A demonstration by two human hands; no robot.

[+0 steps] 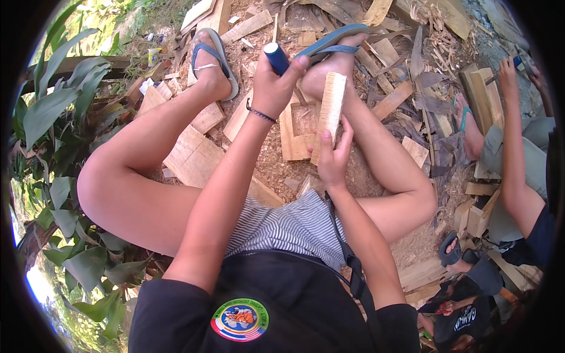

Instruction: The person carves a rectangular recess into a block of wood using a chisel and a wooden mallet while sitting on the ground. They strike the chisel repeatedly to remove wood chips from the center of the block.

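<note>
My left hand [273, 82] is wrapped round a blue cylindrical handle [276, 57] with a pale round end. A dark thin part shows just below the fist, but I cannot make out what kind of tool it is. To the right, my right hand [334, 156] grips a short rough-cut wood block [331, 112] near its lower end, thumb on the face towards me. The block stands tilted, its upper end close to my sandalled right foot [332, 56]. Tool and block appear apart.
Cut wood pieces [197, 156], shavings and dry leaves cover the ground between and around my bent legs. Leafy plants [53, 112] crowd the left. On the right a person's arm [515, 135] reaches towards stacked wood [485, 97]; another person is at lower right.
</note>
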